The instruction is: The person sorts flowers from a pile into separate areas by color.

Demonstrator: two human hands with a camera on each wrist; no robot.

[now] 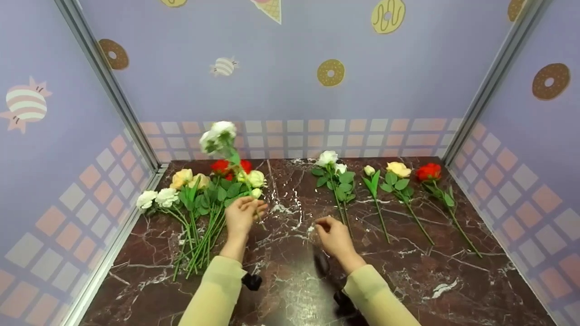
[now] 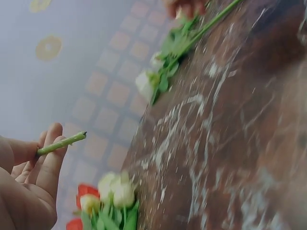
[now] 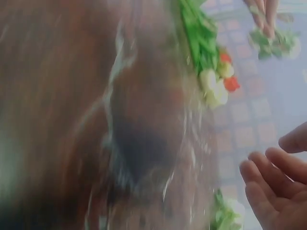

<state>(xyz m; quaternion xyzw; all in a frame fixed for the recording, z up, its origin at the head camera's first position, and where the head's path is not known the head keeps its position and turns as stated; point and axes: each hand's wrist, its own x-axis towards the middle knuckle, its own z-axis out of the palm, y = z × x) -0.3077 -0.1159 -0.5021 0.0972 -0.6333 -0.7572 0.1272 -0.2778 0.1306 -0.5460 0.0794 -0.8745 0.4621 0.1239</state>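
Observation:
My left hand (image 1: pixel 242 216) pinches the green stem (image 2: pixel 64 143) of a white flower between thumb and fingers. The flower's two or so white heads (image 1: pixel 219 137) stand up above the pile at the left, and the cut end of the stem points out past the fingertips in the left wrist view. My right hand (image 1: pixel 335 237) hovers over the middle of the table, fingers loosely bent and holding nothing. Nearest to it lie the white roses (image 1: pixel 328 158) with green leaves.
On the left lie red flowers (image 1: pixel 220 166), peach roses (image 1: pixel 182 178), white flowers (image 1: pixel 167 197) and pale green-white roses (image 1: pixel 256 179), their stems together. A closed tulip-like bud (image 1: pixel 369 170), a yellow rose (image 1: pixel 398 170) and a red flower (image 1: pixel 428 171) lie apart at right. Walls enclose the marble-patterned table (image 1: pixel 290 271).

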